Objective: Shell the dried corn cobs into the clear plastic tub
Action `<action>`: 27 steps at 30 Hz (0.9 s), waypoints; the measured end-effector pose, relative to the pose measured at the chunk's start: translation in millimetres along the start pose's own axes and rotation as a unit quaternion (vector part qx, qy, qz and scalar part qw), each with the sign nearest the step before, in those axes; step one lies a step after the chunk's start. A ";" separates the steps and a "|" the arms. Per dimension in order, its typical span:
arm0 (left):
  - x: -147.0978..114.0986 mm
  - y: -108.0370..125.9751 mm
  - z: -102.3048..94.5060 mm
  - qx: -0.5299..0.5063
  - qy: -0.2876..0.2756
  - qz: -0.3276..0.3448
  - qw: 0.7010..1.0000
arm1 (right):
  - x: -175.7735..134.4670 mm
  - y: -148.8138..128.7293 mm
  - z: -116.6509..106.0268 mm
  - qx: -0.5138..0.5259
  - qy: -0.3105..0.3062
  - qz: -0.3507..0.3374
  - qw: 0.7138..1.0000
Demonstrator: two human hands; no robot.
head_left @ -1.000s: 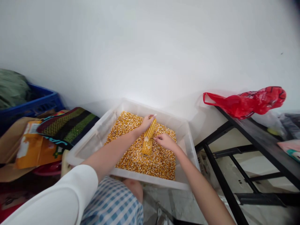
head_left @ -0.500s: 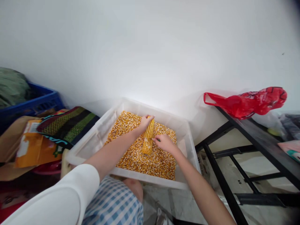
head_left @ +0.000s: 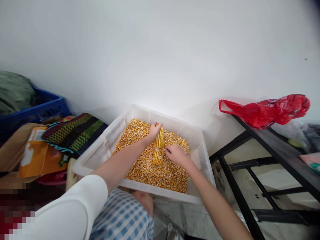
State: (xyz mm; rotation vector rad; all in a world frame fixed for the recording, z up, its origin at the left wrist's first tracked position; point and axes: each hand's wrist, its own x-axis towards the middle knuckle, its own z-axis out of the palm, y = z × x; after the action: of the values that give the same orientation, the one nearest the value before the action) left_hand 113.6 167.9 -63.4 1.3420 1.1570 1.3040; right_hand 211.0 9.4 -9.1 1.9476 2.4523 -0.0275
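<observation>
Against the white wall [head_left: 160,53], seen through the head camera I am watching from afar, a pale plastic bin [head_left: 160,191] sits between two crowded sides. Off to its left I see a blue crate [head_left: 45,111] with a grey-green bag [head_left: 15,91] in it, and nearer the bin an orange packet [head_left: 35,153] and a striped mesh bag [head_left: 82,135], the latter close against the bin's left corner. The lower left corner is blocked out, so I can't read it. On the right, a black metal rack [head_left: 232,186] stands just beside the bin, with a red plastic bag [head_left: 267,110] on its top. The left forearm, in a white sleeve [head_left: 65,213], crosses the bin's near left part and hides some of the loose kernels [head_left: 140,170]; the right forearm passes over the bin's right-hand end.

Above the kernels, roughly mid-bin, I have the ear of corn [head_left: 159,141], slanting slightly, its far end in the left hand [head_left: 154,131], whose fingers are wrapped round it. Its near end is low over the kernels; I can't tell whether it touches them. The right hand [head_left: 177,154] is at the ear's right side, partway down, fingers pinched together on a small dark thing [head_left: 168,151] too small to identify. Close by the fingertips, a whitish patch breaks the yellow rows.
</observation>
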 end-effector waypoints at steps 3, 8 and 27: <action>0.6 -2.2 -0.5 0.007 0.006 0.004 1.000 | -0.2 0.3 -0.4 -0.003 0.010 -0.015 1.000; -1.8 1.8 -0.4 0.023 0.006 0.007 1.000 | 0.5 0.3 -2.0 -0.009 0.014 -0.016 1.000; -13.3 19.3 11.5 0.105 0.012 0.025 0.994 | 2.8 -5.7 14.8 -0.062 -0.010 -0.027 0.998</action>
State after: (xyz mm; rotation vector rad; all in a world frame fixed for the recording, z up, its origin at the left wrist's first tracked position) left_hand 125.7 151.9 -46.6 1.5189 1.3141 1.2645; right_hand 204.8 10.5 -23.9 1.8230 2.4291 0.1017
